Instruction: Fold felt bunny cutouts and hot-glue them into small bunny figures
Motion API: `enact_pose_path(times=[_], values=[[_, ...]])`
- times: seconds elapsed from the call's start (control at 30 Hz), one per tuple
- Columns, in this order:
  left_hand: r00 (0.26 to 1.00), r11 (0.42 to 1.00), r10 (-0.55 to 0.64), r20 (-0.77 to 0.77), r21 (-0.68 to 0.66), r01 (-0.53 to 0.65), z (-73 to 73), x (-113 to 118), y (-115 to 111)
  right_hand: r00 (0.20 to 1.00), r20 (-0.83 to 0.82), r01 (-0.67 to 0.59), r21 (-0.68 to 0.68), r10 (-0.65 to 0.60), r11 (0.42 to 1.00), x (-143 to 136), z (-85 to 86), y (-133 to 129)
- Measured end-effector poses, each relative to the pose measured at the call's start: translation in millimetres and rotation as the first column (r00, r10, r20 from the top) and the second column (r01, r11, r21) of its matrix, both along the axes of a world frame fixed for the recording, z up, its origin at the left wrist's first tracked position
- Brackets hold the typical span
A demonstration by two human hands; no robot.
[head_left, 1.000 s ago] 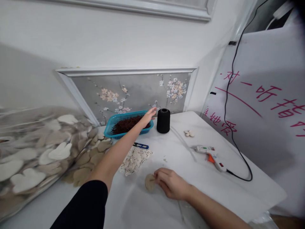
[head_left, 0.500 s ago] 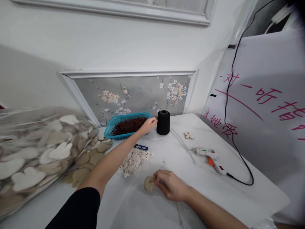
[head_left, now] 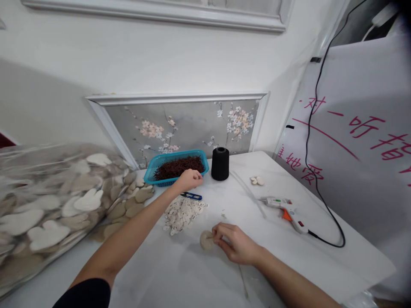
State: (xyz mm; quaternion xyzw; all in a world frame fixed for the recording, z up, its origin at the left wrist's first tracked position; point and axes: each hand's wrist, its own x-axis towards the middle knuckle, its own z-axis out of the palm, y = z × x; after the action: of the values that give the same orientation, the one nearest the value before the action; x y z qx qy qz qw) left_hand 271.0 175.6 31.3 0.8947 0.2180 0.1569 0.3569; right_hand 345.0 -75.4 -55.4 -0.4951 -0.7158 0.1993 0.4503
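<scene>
My right hand (head_left: 236,244) pinches the edge of a small rounded beige piece (head_left: 206,241), felt-like, just above the table. Farther off, my left hand (head_left: 189,180) hovers before the front rim of a blue plastic basket (head_left: 150,174), its fingers drawn together; whatever may be between them is too small to see. Dark brown strips (head_left: 180,167) fill that basket. Beside it stands a black thread cone (head_left: 220,164). Below my left hand are blue thread snips (head_left: 192,196) and a heap of small white tags (head_left: 183,215).
On the left lies a large clear bag (head_left: 41,205) of beige and white cut-outs, with loose cut-outs (head_left: 128,209) by its mouth. A white glue gun (head_left: 285,209) with a black cord lies right, near small white pieces (head_left: 257,180). A wall (head_left: 192,60) rises behind the table.
My left hand has drawn back from beside the thread cone, toward me and leftward. My right hand still holds the beige piece. The whole view has shifted slightly.
</scene>
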Motion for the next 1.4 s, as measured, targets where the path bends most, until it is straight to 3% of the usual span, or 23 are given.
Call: enact_pose_path(times=[0.17,0.33,0.4,0.5,0.57,0.67,0.8,0.87,0.93,1.03,1.13,1.3,1.4], values=[[0.977,0.994,-0.102,0.188,-0.029,0.11,20.2,-35,-27,1.0,-0.023,0.006,-0.012,-0.006,1.0,4,-0.7,0],[0.904,0.99,-0.127,0.407,-0.006,0.142,25.5,-59,-54,0.999,-0.029,-0.017,-0.105,0.014,0.994,6,-0.4,-1],[0.87,0.982,-0.132,0.476,-0.057,0.18,26.9,-66,-63,0.999,-0.029,-0.018,-0.117,0.015,0.993,6,-0.9,-1],[0.837,0.953,-0.042,0.546,-0.231,0.198,26.3,-78,-73,1.0,-0.03,-0.013,-0.117,0.009,0.993,6,-2.4,0],[0.855,0.905,0.049,0.517,-0.385,0.181,20.8,-90,-79,1.0,-0.024,-0.011,-0.115,0.008,0.993,7,-3.6,0],[0.914,0.785,0.2,0.354,-0.615,0.067,2.8,-113,-90,1.0,0.0,-0.018,-0.12,0.018,0.993,8,-5.2,0],[0.951,0.62,0.298,0.085,-0.774,-0.125,-26.9,-148,-106,0.999,-0.012,-0.033,-0.115,0.032,0.993,9,-6.3,-3],[0.956,0.585,0.292,0.003,-0.792,-0.176,-34.5,-161,-111,0.999,-0.042,-0.017,-0.114,0.012,0.993,9,-6.0,-5],[0.956,0.618,0.292,-0.012,-0.761,-0.198,-34.3,-166,-111,0.997,-0.075,0.001,-0.126,-0.011,0.992,9,-5.7,-5],[0.939,0.684,0.342,0.038,-0.695,-0.221,-25.7,-146,-98,0.995,-0.099,0.015,-0.144,-0.029,0.989,7,-7.3,-2],[0.927,0.69,0.371,0.059,-0.685,-0.233,-22.7,-94,-75,0.997,-0.057,0.046,-0.171,-0.057,0.984,5,-11.9,2],[0.937,0.697,0.345,-0.052,-0.655,-0.292,-41.6,4,-45,0.995,-0.001,0.102,-0.204,-0.104,0.974,8,-15.2,6],[0.952,0.744,0.27,-0.141,-0.598,-0.3,-50.6,27,-38,0.992,-0.003,0.124,-0.195,-0.127,0.973,12,-11.4,6]])
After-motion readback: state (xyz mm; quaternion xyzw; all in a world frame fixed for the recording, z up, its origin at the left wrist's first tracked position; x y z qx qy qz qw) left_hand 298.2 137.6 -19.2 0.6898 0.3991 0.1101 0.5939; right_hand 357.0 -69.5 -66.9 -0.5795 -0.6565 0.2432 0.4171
